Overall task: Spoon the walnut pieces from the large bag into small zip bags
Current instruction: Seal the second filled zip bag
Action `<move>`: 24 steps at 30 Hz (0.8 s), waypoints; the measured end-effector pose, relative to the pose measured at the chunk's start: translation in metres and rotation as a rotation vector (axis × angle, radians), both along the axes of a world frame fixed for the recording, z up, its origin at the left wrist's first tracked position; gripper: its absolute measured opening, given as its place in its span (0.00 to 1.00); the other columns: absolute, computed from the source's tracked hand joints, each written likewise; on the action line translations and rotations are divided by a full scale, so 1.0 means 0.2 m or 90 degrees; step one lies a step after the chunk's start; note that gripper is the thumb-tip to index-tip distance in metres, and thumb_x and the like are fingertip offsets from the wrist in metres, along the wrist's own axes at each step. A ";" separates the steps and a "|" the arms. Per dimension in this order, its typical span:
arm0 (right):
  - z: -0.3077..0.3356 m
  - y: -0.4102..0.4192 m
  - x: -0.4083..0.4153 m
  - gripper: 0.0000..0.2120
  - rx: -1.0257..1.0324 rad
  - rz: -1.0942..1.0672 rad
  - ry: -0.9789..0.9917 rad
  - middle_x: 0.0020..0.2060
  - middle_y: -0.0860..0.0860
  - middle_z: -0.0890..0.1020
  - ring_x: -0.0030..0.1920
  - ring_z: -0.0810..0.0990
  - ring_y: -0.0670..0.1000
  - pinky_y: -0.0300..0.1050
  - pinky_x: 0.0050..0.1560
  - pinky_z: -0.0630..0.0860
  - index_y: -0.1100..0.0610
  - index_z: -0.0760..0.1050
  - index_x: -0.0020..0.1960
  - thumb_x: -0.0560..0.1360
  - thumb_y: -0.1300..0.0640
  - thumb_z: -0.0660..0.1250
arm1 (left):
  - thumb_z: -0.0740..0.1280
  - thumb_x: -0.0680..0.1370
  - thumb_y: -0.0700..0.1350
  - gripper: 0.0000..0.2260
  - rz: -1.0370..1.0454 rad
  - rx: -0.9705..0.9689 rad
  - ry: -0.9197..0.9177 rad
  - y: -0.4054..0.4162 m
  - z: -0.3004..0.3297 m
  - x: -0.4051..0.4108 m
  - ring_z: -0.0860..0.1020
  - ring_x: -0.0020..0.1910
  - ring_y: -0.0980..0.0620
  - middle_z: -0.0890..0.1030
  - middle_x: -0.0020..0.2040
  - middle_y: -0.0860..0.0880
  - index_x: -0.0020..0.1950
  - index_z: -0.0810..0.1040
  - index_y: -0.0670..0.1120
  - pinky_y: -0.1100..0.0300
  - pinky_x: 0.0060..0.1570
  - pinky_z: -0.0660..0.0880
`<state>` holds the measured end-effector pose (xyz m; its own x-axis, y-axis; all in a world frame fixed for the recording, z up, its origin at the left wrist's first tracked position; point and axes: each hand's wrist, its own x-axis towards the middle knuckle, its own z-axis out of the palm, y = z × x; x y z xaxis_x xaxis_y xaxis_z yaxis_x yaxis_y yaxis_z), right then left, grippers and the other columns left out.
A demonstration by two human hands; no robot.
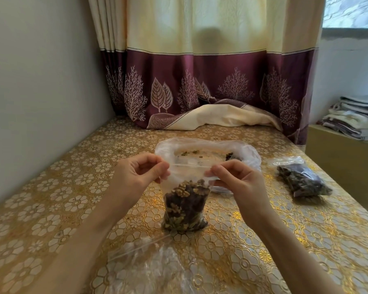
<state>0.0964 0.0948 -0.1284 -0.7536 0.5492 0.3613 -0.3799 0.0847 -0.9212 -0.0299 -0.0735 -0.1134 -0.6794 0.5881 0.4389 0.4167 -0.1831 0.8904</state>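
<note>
Walnut pieces (186,206) sat in a small zip bag (185,209) standing mid-table (51,209). Left hand (140,174) and right hand (232,177) each pinched one end of the zip strip. Film looked limp and slippery, contents brittle; best gripped at the stiffer zip.

Gold floral tablecloth (51,209), cream curtain (200,49) with maroon leaf-patterned border, brown walnut pieces (185,206).
</note>
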 end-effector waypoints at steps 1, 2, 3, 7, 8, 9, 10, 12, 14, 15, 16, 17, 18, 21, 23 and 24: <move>0.00 0.00 0.00 0.03 0.009 -0.006 -0.001 0.36 0.54 0.85 0.38 0.84 0.51 0.38 0.39 0.79 0.58 0.80 0.40 0.70 0.59 0.69 | 0.68 0.68 0.45 0.08 -0.007 -0.015 0.012 0.00 0.00 0.00 0.81 0.35 0.54 0.83 0.36 0.48 0.42 0.80 0.43 0.67 0.37 0.77; -0.01 0.00 0.00 0.03 0.018 -0.007 -0.002 0.36 0.54 0.85 0.38 0.84 0.50 0.37 0.39 0.79 0.59 0.80 0.41 0.71 0.60 0.68 | 0.68 0.68 0.46 0.08 -0.009 -0.026 0.024 0.01 0.00 0.00 0.80 0.35 0.55 0.83 0.36 0.48 0.43 0.80 0.44 0.67 0.37 0.77; -0.01 0.00 0.00 0.03 0.026 -0.002 -0.005 0.36 0.54 0.85 0.39 0.84 0.50 0.37 0.39 0.79 0.59 0.80 0.41 0.72 0.61 0.68 | 0.68 0.68 0.46 0.08 -0.003 -0.033 0.034 0.01 0.00 0.00 0.80 0.35 0.55 0.83 0.36 0.49 0.44 0.80 0.46 0.67 0.38 0.77; -0.01 0.00 -0.01 0.03 0.068 0.040 -0.023 0.37 0.53 0.84 0.40 0.82 0.49 0.37 0.42 0.78 0.58 0.80 0.43 0.73 0.62 0.67 | 0.66 0.70 0.48 0.05 0.040 -0.055 0.078 0.02 -0.01 0.01 0.78 0.34 0.59 0.82 0.37 0.53 0.43 0.80 0.50 0.69 0.34 0.75; -0.01 0.00 -0.01 0.03 0.079 0.039 -0.026 0.37 0.52 0.83 0.39 0.82 0.49 0.37 0.41 0.78 0.57 0.80 0.42 0.73 0.62 0.67 | 0.66 0.71 0.48 0.04 0.053 -0.061 0.092 0.03 -0.01 0.01 0.77 0.33 0.60 0.81 0.37 0.55 0.43 0.80 0.51 0.70 0.32 0.73; -0.01 0.00 -0.01 0.04 0.088 0.033 -0.025 0.36 0.52 0.83 0.38 0.82 0.48 0.36 0.41 0.78 0.56 0.80 0.42 0.73 0.62 0.68 | 0.66 0.72 0.48 0.04 0.065 -0.065 0.104 0.03 -0.02 0.02 0.76 0.33 0.60 0.81 0.37 0.56 0.43 0.80 0.51 0.71 0.31 0.72; -0.01 0.00 -0.01 0.04 0.094 0.023 -0.021 0.35 0.51 0.83 0.37 0.81 0.47 0.35 0.39 0.77 0.56 0.80 0.41 0.73 0.62 0.68 | 0.66 0.72 0.49 0.04 0.077 -0.067 0.115 0.03 -0.02 0.02 0.76 0.33 0.60 0.81 0.37 0.55 0.43 0.80 0.51 0.71 0.31 0.72; -0.01 -0.01 -0.01 0.05 0.103 -0.002 -0.014 0.34 0.50 0.83 0.35 0.81 0.45 0.33 0.37 0.76 0.55 0.80 0.40 0.73 0.62 0.68 | 0.65 0.71 0.51 0.07 0.088 -0.068 0.135 0.03 -0.01 0.03 0.75 0.32 0.60 0.80 0.36 0.51 0.43 0.79 0.51 0.71 0.30 0.71; -0.01 -0.02 -0.01 0.06 0.114 -0.019 -0.012 0.34 0.50 0.83 0.34 0.80 0.44 0.33 0.37 0.76 0.55 0.80 0.40 0.74 0.63 0.67 | 0.65 0.70 0.52 0.08 0.086 -0.067 0.143 0.03 -0.01 0.04 0.74 0.30 0.60 0.80 0.35 0.51 0.43 0.79 0.51 0.72 0.28 0.69; -0.01 -0.02 -0.01 0.06 0.120 -0.023 -0.011 0.35 0.50 0.83 0.35 0.80 0.45 0.34 0.38 0.76 0.55 0.79 0.40 0.74 0.63 0.67 | 0.65 0.71 0.52 0.07 0.081 -0.068 0.140 0.03 -0.01 0.04 0.74 0.30 0.59 0.80 0.36 0.50 0.42 0.79 0.51 0.71 0.28 0.69; -0.01 -0.02 -0.01 0.06 0.126 -0.023 -0.011 0.35 0.51 0.82 0.36 0.80 0.46 0.35 0.38 0.77 0.55 0.79 0.40 0.74 0.63 0.67 | 0.65 0.71 0.52 0.07 0.073 -0.070 0.133 0.03 -0.01 0.04 0.74 0.31 0.58 0.80 0.36 0.51 0.42 0.79 0.50 0.70 0.28 0.70; -0.01 -0.02 -0.01 0.06 0.130 -0.020 -0.011 0.35 0.51 0.82 0.36 0.80 0.47 0.36 0.39 0.77 0.56 0.79 0.41 0.74 0.63 0.67 | 0.66 0.70 0.52 0.07 0.063 -0.074 0.124 0.03 -0.01 0.04 0.75 0.31 0.56 0.80 0.36 0.51 0.42 0.79 0.50 0.69 0.29 0.71; -0.01 -0.02 -0.01 0.05 0.131 -0.013 -0.011 0.35 0.53 0.82 0.37 0.80 0.48 0.37 0.40 0.77 0.56 0.79 0.41 0.74 0.63 0.67 | 0.67 0.70 0.52 0.08 0.052 -0.078 0.117 0.03 -0.01 0.04 0.75 0.31 0.56 0.79 0.35 0.51 0.42 0.78 0.49 0.69 0.29 0.70; 0.00 -0.03 -0.01 0.03 0.133 0.009 -0.020 0.38 0.54 0.81 0.39 0.80 0.49 0.39 0.42 0.78 0.56 0.79 0.43 0.73 0.62 0.68 | 0.69 0.69 0.51 0.09 0.037 -0.085 0.119 0.03 -0.01 0.05 0.72 0.29 0.61 0.77 0.32 0.53 0.40 0.77 0.46 0.72 0.28 0.68; 0.00 -0.03 -0.01 0.05 0.136 0.010 -0.025 0.36 0.51 0.81 0.37 0.80 0.47 0.38 0.41 0.78 0.55 0.79 0.42 0.73 0.63 0.68 | 0.69 0.68 0.51 0.09 0.042 -0.081 0.120 0.04 -0.01 0.05 0.71 0.28 0.61 0.77 0.33 0.52 0.40 0.78 0.46 0.73 0.28 0.67; 0.00 -0.03 -0.01 0.05 0.135 0.007 -0.026 0.35 0.49 0.81 0.37 0.80 0.46 0.38 0.40 0.78 0.55 0.79 0.42 0.73 0.63 0.68 | 0.69 0.68 0.51 0.08 0.040 -0.077 0.121 0.04 -0.01 0.05 0.71 0.28 0.61 0.77 0.33 0.52 0.40 0.78 0.46 0.73 0.27 0.66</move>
